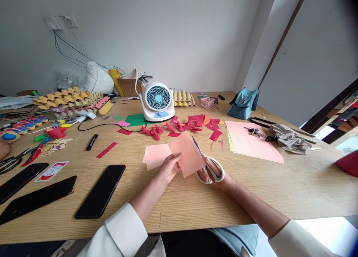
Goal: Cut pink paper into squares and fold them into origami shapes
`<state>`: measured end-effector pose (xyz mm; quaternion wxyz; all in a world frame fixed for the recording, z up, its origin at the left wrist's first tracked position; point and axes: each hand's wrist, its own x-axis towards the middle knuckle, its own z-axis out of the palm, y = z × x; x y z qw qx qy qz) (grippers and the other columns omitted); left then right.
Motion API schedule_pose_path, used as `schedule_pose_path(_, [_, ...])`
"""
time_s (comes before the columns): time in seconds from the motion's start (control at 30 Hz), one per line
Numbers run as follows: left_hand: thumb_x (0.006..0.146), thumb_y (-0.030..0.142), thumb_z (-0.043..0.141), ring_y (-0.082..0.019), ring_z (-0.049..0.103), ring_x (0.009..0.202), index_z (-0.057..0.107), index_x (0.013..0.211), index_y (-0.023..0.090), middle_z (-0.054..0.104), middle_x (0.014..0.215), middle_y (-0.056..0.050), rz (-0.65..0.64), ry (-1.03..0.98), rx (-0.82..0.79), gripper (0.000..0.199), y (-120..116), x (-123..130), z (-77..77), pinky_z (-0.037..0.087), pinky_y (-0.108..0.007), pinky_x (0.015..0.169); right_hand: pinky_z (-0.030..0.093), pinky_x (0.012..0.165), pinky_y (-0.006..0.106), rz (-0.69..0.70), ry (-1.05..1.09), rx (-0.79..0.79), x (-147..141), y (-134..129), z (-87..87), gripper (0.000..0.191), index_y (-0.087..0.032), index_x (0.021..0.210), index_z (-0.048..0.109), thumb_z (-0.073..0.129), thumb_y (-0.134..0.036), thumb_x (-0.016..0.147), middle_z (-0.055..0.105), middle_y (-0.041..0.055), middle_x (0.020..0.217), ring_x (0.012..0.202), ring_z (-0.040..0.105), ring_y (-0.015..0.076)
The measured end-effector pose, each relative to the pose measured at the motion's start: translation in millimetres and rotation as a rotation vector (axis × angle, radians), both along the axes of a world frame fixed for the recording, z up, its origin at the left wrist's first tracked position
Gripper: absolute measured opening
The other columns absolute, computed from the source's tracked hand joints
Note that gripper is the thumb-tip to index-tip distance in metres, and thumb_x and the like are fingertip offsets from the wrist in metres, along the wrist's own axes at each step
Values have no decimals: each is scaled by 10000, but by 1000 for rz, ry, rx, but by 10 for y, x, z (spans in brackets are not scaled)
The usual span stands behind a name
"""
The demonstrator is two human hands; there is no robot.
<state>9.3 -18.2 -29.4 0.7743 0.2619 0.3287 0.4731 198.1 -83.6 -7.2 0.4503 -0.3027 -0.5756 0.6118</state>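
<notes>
My left hand (170,168) pinches a piece of salmon-pink paper (188,152) by its left side, held above the table. Its fingers are closed, with the thumb on top. In my right hand (215,173) is a pair of scissors (216,167) with white handles, my fingers through the loops. The blades point up and away from me along the right edge of the paper; whether they are cutting into it is hard to make out. Another pale pink sheet (156,156) lies flat on the table behind my left hand.
Red paper scraps (205,121) and small folded red pieces (152,131) lie before a white fan (158,100). Pink sheets (248,141) with keys (255,132) lie right. Phones (100,192), a black marker (92,142) and another person's hand (4,149) are left.
</notes>
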Motion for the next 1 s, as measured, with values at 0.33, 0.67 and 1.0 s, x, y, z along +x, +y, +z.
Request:
schedule_pose_path(0.33, [649, 193, 820, -184, 667, 835, 678, 934, 158, 733, 934, -52, 4, -4, 14, 320, 10, -13, -2, 524, -316, 746, 248, 487, 302, -31, -3, -28, 23, 10, -61, 439, -212, 784, 533, 419, -613, 920, 421, -34, 476, 432, 345, 121])
schedule_pose_path(0.67, [683, 213, 801, -197, 663, 857, 693, 961, 146, 732, 965, -81, -32, 21, 34, 306, -22, -24, 9, 523, -321, 759, 315, 500, 302, 56, -15, -7, 27, 31, -62, 509, -219, 786, 542, 362, -680, 904, 493, -8, 518, 464, 409, 137])
schedule_pose_path(1.0, [656, 244, 826, -218, 667, 877, 699, 978, 133, 733, 1001, -106, -88, 42, 56, 363, -75, 16, 5, 512, -322, 775, 410, 629, 328, 88, -31, 90, 19, 38, 20, 606, -211, 614, 531, 261, -640, 948, 503, 28, 578, 562, 457, 155])
